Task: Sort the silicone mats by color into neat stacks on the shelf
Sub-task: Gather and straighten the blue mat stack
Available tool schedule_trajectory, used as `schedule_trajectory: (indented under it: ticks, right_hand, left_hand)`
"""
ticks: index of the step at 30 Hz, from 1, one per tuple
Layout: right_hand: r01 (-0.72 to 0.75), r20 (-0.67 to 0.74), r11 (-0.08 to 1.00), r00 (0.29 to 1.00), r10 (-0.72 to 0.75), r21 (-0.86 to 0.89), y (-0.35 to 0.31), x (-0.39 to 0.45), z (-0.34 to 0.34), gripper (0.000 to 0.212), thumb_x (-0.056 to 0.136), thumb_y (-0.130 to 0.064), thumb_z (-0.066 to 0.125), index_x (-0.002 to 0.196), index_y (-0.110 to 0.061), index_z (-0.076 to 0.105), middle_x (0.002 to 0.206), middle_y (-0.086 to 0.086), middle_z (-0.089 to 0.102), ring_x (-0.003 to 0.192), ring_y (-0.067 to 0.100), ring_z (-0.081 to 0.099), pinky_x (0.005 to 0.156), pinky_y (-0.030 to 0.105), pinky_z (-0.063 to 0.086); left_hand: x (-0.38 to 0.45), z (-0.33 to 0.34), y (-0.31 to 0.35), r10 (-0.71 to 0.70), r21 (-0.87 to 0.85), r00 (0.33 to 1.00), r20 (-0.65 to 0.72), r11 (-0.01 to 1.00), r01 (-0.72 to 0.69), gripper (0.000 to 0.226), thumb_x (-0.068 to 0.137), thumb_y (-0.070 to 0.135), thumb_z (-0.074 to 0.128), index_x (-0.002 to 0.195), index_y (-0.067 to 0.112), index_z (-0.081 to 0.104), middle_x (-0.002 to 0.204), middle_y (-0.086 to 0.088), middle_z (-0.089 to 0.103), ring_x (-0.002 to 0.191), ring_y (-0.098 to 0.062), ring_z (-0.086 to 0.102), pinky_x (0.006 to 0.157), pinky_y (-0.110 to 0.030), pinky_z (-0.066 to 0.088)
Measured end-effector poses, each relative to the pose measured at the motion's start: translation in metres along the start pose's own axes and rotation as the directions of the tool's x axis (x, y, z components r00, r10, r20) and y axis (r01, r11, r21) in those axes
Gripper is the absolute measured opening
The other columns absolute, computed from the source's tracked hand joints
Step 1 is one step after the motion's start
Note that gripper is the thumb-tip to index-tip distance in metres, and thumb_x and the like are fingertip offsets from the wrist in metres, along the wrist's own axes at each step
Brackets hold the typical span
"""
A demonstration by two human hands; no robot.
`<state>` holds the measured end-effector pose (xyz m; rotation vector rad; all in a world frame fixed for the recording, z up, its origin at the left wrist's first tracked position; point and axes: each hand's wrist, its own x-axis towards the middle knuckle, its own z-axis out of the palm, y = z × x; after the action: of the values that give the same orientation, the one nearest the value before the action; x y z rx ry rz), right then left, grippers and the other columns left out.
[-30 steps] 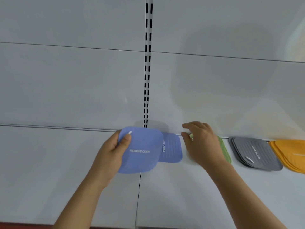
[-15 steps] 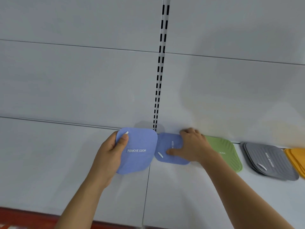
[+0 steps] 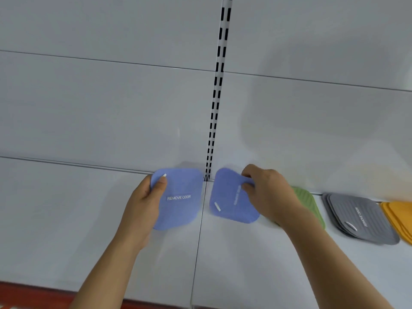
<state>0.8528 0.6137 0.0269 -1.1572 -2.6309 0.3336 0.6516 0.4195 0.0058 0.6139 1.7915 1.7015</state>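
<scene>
Fingers of the left hand curl behind one blue mat, the thumb pressed on its upper-left corner; the mat is held face-up, its "REMOVE ODOR" label readable, over the shelf just at 9 o'clock of the panel seam. Fingers of the right hand pinch the upper-right corner of a second blue mat, which sits tilted at 3 o'clock of the first, the two close but apart. Whether the second mat's lower edge touches the shelf cannot be told.

At 3 o'clock of the right hand lies a green mat, partly hidden by the wrist. Further at 3 o'clock come a grey stack, its layers fanned rather than flush, and an orange stack cut by the frame edge. The slotted upright rises at 12 o'clock between the two blue mats.

Likely faults from here:
- A corner pinch on limp silicone lets the mat droop or swing; laid down so, it may fold or land askew on its partner.
- The labels run in different directions, so the blue pair may be joined misaligned unless one is turned.
- The right wrist lies over the green mat; drawing the arm back could drag it out of place.
- The grey stack's offset layers suggest that mats slide easily on one another.
</scene>
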Motion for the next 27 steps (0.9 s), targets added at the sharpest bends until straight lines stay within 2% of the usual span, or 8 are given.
schedule_trajectory:
  ticks: [5, 9, 11, 14, 19, 21, 24, 27]
  right_hand:
    - [-0.026, -0.129, 0.855, 0.986, 0.108, 0.518, -0.010, -0.038, -0.047, 0.038, 0.095, -0.014, 0.058, 0.104, -0.048, 0.071, 0.089, -0.014, 0.074, 0.083, 0.012, 0.067, 0.072, 0.032, 0.055]
    - [-0.026, -0.129, 0.538, 0.960, 0.248, 0.843, -0.015, -0.050, -0.037, 0.019, 0.094, -0.012, 0.069, 0.101, -0.029, 0.076, 0.093, -0.005, 0.079, 0.084, 0.017, 0.071, 0.078, 0.038, 0.054]
    - [-0.072, -0.079, 0.458, 0.950, 0.301, 0.886, -0.026, -0.052, -0.015, 0.014, 0.091, -0.008, 0.072, 0.095, -0.021, 0.076, 0.089, -0.001, 0.079, 0.079, 0.015, 0.068, 0.076, 0.034, 0.053]
    - [-0.179, -0.009, 0.430, 0.916, 0.401, 0.885, -0.035, -0.056, 0.018, 0.012, 0.092, -0.011, 0.071, 0.094, -0.022, 0.075, 0.088, -0.005, 0.078, 0.085, 0.016, 0.071, 0.076, 0.032, 0.055]
    - [-0.200, -0.017, 0.411, 0.883, 0.468, 0.890, -0.039, -0.067, 0.035, 0.014, 0.094, -0.012, 0.068, 0.096, -0.025, 0.072, 0.088, -0.010, 0.078, 0.086, 0.017, 0.072, 0.078, 0.035, 0.058]
    - [-0.215, -0.021, 0.436, 0.880, 0.475, 0.874, -0.041, -0.071, 0.037, 0.013, 0.094, -0.014, 0.067, 0.095, -0.027, 0.070, 0.086, -0.011, 0.077, 0.084, 0.017, 0.071, 0.076, 0.036, 0.057]
    - [-0.211, -0.077, 0.557, 0.890, 0.449, 0.804, -0.033, -0.073, 0.043, 0.015, 0.093, -0.018, 0.068, 0.099, -0.032, 0.067, 0.093, -0.016, 0.074, 0.087, 0.005, 0.068, 0.075, 0.029, 0.055]
    - [-0.138, -0.137, 0.635, 0.921, 0.365, 0.760, -0.019, -0.069, 0.040, 0.032, 0.093, -0.018, 0.068, 0.120, -0.033, 0.063, 0.117, -0.018, 0.068, 0.108, 0.000, 0.064, 0.088, 0.025, 0.053]
  left_hand:
    - [0.003, 0.015, 0.009, -0.048, -0.066, 0.997, 0.059, 0.996, 0.052, 0.023, 0.107, 0.040, 0.053, 0.120, 0.038, 0.073, 0.123, 0.013, 0.075, 0.121, -0.018, 0.069, 0.110, -0.055, 0.050]
    - [0.001, 0.034, 0.017, -0.129, -0.172, 0.978, 0.166, 0.972, 0.158, 0.028, 0.110, 0.033, 0.048, 0.123, 0.035, 0.072, 0.126, 0.007, 0.075, 0.121, -0.021, 0.070, 0.104, -0.052, 0.052]
    - [-0.004, 0.045, 0.021, -0.141, -0.243, 0.959, 0.247, 0.949, 0.202, 0.030, 0.108, 0.034, 0.050, 0.127, 0.029, 0.072, 0.129, 0.004, 0.074, 0.123, -0.022, 0.069, 0.102, -0.050, 0.053]
    - [-0.013, 0.061, 0.023, -0.167, -0.297, 0.950, 0.265, 0.923, 0.245, 0.033, 0.105, 0.039, 0.054, 0.125, 0.024, 0.075, 0.123, 0.001, 0.077, 0.115, -0.022, 0.074, 0.093, -0.040, 0.056]
    - [-0.018, 0.072, 0.016, -0.192, -0.238, 0.956, 0.224, 0.940, 0.244, 0.049, 0.102, 0.063, 0.045, 0.117, 0.030, 0.077, 0.113, 0.000, 0.081, 0.100, -0.023, 0.078, 0.088, -0.042, 0.058]
    - [-0.020, 0.076, 0.013, -0.094, -0.154, 0.965, 0.243, 0.979, 0.134, 0.044, 0.096, 0.070, 0.050, 0.120, 0.041, 0.073, 0.120, 0.006, 0.077, 0.109, -0.022, 0.076, 0.095, -0.050, 0.059]
    - [-0.019, 0.078, 0.007, 0.010, -0.095, 0.973, 0.233, 0.995, 0.013, 0.034, 0.090, 0.059, 0.061, 0.121, 0.046, 0.070, 0.124, 0.010, 0.074, 0.119, -0.021, 0.070, 0.106, -0.059, 0.052]
    - [-0.018, 0.078, 0.004, 0.043, -0.079, 0.960, 0.277, 0.997, -0.022, 0.036, 0.092, 0.055, 0.061, 0.126, 0.044, 0.068, 0.130, 0.013, 0.072, 0.126, -0.017, 0.065, 0.113, -0.056, 0.047]
